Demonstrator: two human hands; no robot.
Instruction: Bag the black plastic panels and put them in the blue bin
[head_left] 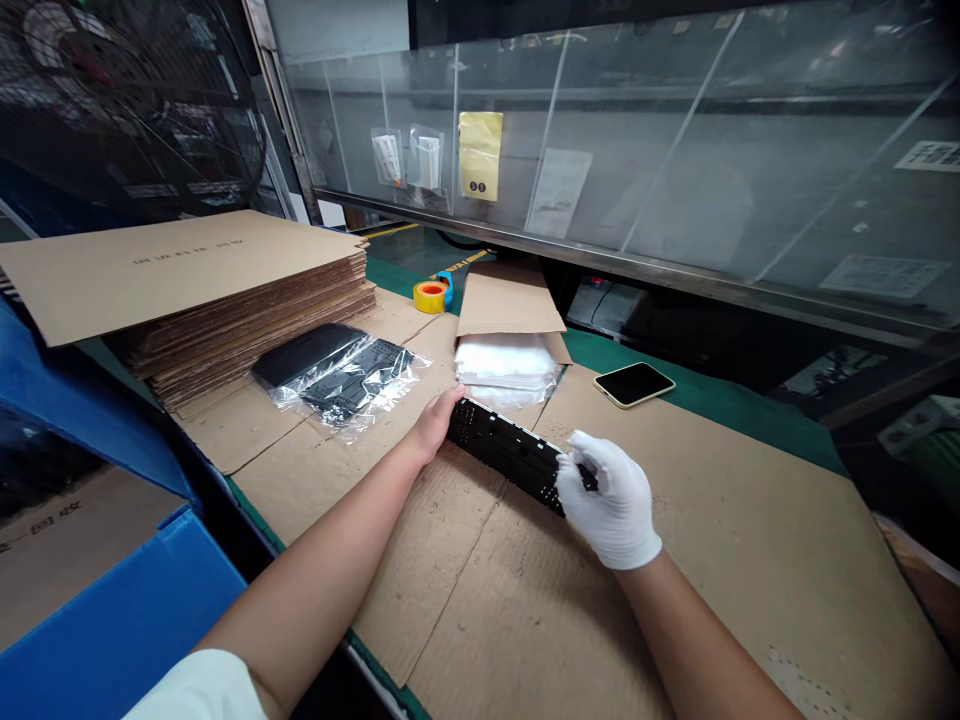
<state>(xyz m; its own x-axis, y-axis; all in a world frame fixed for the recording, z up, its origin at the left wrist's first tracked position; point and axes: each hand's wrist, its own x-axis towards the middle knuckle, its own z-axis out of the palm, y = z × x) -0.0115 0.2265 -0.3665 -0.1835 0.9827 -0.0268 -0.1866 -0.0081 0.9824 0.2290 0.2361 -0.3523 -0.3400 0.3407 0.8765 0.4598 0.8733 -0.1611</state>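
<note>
A long, flat black plastic panel (506, 445) with small holes and slots is held tilted above the cardboard-covered table. My bare left hand (437, 425) grips its far left end, fingers closed round the edge. At the other end, my right hand (609, 497) in a white glove has thumb and fingers curled at the panel, covering that end. Just behind the panel lies a stack of clear plastic bags (506, 368), partly under a folded cardboard piece (510, 300). To the left, similar black panels (352, 375) rest in clear plastic wrapping.
A tall stack of cardboard sheets (187, 270) stands at the left, beside a blue bin (135, 610). Rolls of yellow tape (430, 297) and blue tape sit at the back. A phone (634, 384) lies on the right. Behind rises a transparent screen (660, 140); a large fan (135, 100) stands upper left.
</note>
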